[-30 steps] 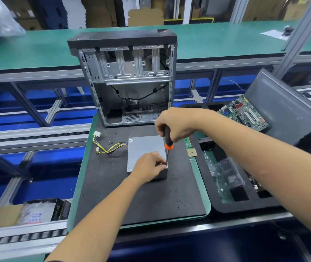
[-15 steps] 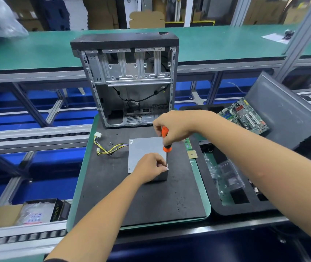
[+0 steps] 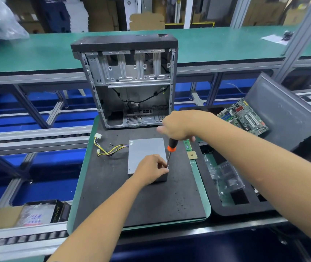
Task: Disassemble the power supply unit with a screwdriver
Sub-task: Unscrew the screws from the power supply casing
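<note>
1. Nearest the camera, a box (image 3: 43, 214) on the lower rail at left shows white lettering that seems to read "PRIME", though only part of it is legible at this angle.
2. Just beyond, the left hand (image 3: 151, 172) rests on the near right corner of the power supply unit (image 3: 146, 155), a grey metal box lying flat on the black mat (image 3: 151, 201); its fingertips pinch the screwdriver shaft close to the tip, steadying it.
3. Above it, the right hand (image 3: 177, 126) is wrapped round the black-and-orange handle of the screwdriver (image 3: 170, 148), which stands nearly upright with its tip at that corner. The screw itself is hidden behind the fingers.
4. Done well, this step probably calls for firm downward pressure, a shaft kept square to the screw so the tip does not slip out, and a left hand that holds the casing from sliding.
5. Left of the unit, its yellow-and-black cable bundle (image 3: 109, 149) trails across the mat, with small dark screws (image 3: 111, 144) lying loose beside it.
6. Right of the unit lie a green memory stick (image 3: 187, 145) and a processor chip (image 3: 192, 155).
7. Farther back stands the emptied computer case (image 3: 130, 82), with a motherboard (image 3: 245, 117) propped to its right. No writing is readable on either.
</note>
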Available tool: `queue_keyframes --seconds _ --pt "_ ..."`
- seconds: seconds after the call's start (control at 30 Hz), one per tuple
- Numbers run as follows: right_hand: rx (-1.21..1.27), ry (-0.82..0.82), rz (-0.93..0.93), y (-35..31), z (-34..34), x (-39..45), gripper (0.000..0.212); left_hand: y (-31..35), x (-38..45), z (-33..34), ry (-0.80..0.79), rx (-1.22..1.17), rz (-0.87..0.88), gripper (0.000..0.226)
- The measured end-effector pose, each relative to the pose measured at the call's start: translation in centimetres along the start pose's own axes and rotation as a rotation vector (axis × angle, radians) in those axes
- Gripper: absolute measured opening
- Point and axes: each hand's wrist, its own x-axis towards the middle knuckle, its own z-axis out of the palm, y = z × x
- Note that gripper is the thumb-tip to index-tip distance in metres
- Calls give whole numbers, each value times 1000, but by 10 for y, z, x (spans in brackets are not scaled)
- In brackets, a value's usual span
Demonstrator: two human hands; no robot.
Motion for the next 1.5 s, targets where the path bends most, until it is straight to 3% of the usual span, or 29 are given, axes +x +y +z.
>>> queue_keyframes --seconds 0.07,0.2,0.3,0.4,0.57,0.67,0.73,0.77,0.9,1.0,1.13,1.33,1.5 --pt "-31 71 -19 -2 1 3 21 1 1 0 0 -2 -3 6" --pt "275 76 -159 0 -3 -1 21 1 1 -1 9 1 0 14" --pt "256 32 -84 -1 0 0 19 0 1 -1 0 0 -7 13" --pt "205 21 84 -2 0 3 51 -1 0 -2 -17 -25 -9 13" --pt "259 62 -43 3 -2 3 10 -3 -4 0 35 -10 29 6" --pt "300 79 -115 5 -5 -6 23 -3 -3 1 45 5 29 6" --pt "304 91 -116 4 -3 -6 17 -1 -3 3 48 1 18 7" --pt "276 80 -97 3 -3 -6 11 0 -2 3 46 0 10 7" --pt "22 63 -12 2 1 1 25 3 -1 5 48 -21 -17 3" --pt "211 126 -98 4 -1 -1 7 4 -1 4 44 -26 -43 13" --pt "341 49 -180 7 -8 -8 23 5 0 3 23 0 -92 24" --pt "370 98 -129 5 -1 -1 12 10 1 1 -43 190 -17 21" --pt "407 100 -103 8 2 0 10 5 -3 5 29 150 51 6"
